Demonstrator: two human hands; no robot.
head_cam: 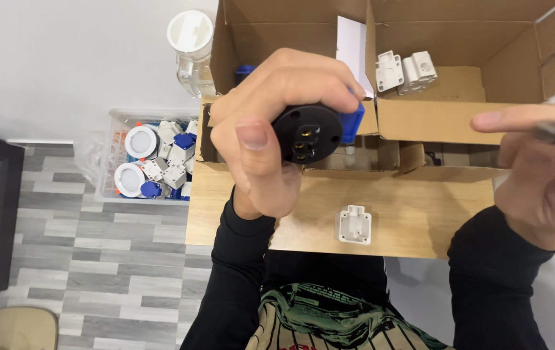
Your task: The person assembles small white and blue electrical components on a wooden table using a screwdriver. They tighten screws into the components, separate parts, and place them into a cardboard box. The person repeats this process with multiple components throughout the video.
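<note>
My left hand [271, 129] is raised over the wooden table [420, 220] and grips a round black plug part [308, 134] with brass contacts facing me and a blue piece behind it. My right hand [543, 172] is at the right edge, fingers curled around a thin dark tool [548, 131], index finger pointing left. A white plastic housing [354, 224] lies on the table below and between my hands.
An open cardboard box [433, 110] at the table's back holds two white plastic parts [406, 71] and a white sheet. A clear bin [154, 159] of white and blue parts sits on the floor at left, with a clear jar [192, 52] behind it.
</note>
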